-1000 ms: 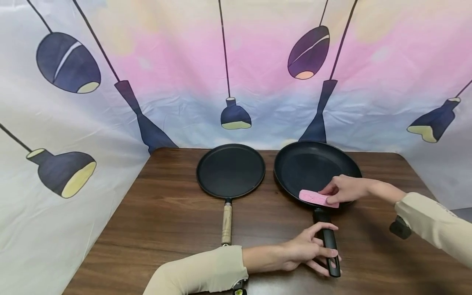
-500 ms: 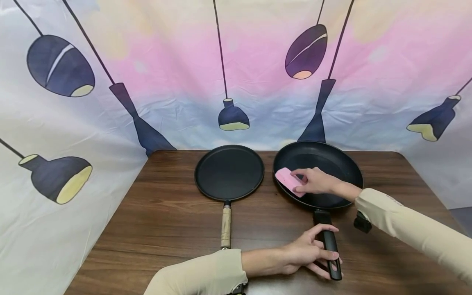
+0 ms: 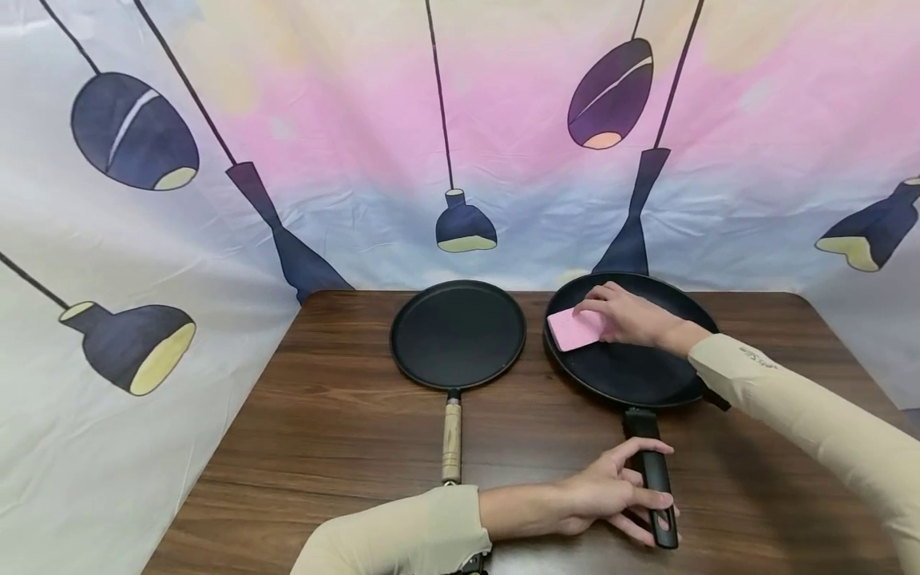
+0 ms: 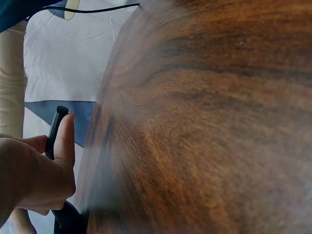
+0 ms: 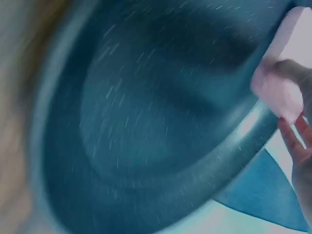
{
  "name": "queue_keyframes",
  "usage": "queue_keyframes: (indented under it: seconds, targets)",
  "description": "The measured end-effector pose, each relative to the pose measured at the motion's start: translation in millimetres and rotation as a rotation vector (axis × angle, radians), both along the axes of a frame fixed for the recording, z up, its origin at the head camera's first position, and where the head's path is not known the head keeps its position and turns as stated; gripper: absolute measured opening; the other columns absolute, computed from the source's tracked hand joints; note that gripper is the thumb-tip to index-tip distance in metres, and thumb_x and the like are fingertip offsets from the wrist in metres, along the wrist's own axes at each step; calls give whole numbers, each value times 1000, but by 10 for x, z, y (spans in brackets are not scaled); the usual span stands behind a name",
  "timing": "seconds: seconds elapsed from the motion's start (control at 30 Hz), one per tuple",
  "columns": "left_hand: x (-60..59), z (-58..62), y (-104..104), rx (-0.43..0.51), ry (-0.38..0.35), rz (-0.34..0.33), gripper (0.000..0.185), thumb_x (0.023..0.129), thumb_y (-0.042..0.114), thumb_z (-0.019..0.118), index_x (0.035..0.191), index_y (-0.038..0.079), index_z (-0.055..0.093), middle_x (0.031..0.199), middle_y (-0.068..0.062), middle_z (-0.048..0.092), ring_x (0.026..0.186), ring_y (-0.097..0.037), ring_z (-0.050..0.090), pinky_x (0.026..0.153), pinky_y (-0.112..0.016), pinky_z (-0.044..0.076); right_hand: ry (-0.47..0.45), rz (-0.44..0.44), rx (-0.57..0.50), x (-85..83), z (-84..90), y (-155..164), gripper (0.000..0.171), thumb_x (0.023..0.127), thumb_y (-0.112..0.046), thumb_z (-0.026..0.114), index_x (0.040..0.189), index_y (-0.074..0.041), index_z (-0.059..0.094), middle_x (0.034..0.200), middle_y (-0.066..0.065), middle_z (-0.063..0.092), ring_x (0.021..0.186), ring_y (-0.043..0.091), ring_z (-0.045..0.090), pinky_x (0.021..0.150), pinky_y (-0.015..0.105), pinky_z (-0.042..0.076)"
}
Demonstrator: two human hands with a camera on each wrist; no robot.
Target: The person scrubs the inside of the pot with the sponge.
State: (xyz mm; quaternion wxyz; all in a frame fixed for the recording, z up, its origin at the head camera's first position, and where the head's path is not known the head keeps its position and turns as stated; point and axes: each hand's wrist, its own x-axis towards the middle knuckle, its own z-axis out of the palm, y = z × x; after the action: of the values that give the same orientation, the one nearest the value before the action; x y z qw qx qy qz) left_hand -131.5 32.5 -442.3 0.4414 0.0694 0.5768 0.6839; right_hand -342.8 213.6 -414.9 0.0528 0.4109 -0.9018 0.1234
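Observation:
A black frying pan (image 3: 650,379) stands at the right of the table in the head view. My left hand (image 3: 611,489) grips its black handle (image 3: 655,471) near the end, thumb across the top; the left wrist view shows this handle (image 4: 57,124) between the fingers. In my right hand (image 3: 632,315) a pink sponge (image 3: 571,329) is pinched between thumb and fingers, over the left inner side of the pan. The right wrist view has the sponge (image 5: 278,87) right at the pan's inner wall (image 5: 209,165), with light specks scattered over the dark surface.
Left of the frying pan lies a flat round black pan (image 3: 460,335) with a light wooden handle (image 3: 452,439). Both are on a brown wooden table (image 3: 316,447). A cloth backdrop (image 3: 359,152) printed with hanging lamps rises behind the table's back edge.
My right hand has swept the sponge from the pan's front edge near the handle leftward, then up along its left side. The left hand keeps its grip on the handle.

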Motion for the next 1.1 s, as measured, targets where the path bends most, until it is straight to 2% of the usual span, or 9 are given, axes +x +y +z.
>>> queue_keyframes:
  seconds: [0.13,0.23,0.37,0.47,0.6,0.77,0.97,1.1]
  targets:
    - [30,-4,-9,9,-4,-7,47,99,1,65,126,39,60,106,-18,76,106,-46,70,83,-55,62,-26,-54,-27,-107,-47,16,55,76,3,87,126,-12,68,128,17,61,120,38,51,96,58,53]
    - [48,-9,-12,7,1,-14,47,99,1,64,126,39,60,106,-18,76,107,-47,70,83,-54,62,-11,-105,-8,-204,-68,45,50,77,3,86,122,-12,70,127,18,61,118,37,51,95,56,54]
    - [72,-15,-18,1,-11,-27,49,98,-2,64,126,38,61,99,-13,75,109,-49,68,82,-51,63,44,-165,39,-310,-77,123,37,82,5,79,114,-10,72,119,18,61,110,37,51,83,53,57]
    - [86,-18,-23,12,-15,-28,50,98,-4,63,126,38,61,94,-9,73,111,-52,66,77,-45,65,60,-247,77,-361,-45,197,30,86,6,69,111,-10,73,111,18,59,107,38,49,76,54,56]
    - [94,-21,-28,37,0,-6,52,97,-5,63,128,37,61,91,-7,72,110,-54,65,70,-39,66,32,-371,116,-404,29,283,30,87,4,65,113,-9,73,107,21,55,102,42,47,75,56,54]
    - [110,-41,-24,38,26,28,52,97,-5,65,130,35,59,92,-8,74,103,-51,70,71,-42,66,-7,-461,158,-388,102,415,30,81,0,67,111,-5,72,107,28,54,106,49,45,78,62,52]
    - [118,-44,6,29,69,76,53,95,-7,66,129,33,60,89,-8,73,101,-54,69,66,-40,66,28,-473,248,-254,228,636,29,74,-1,77,103,1,71,108,34,54,107,56,46,82,67,52]
    - [114,-25,14,15,91,106,53,93,-9,67,127,31,61,86,-7,73,97,-53,70,63,-39,66,-1,-491,309,-124,298,737,32,75,-3,80,104,5,71,108,36,53,106,58,47,81,68,53]
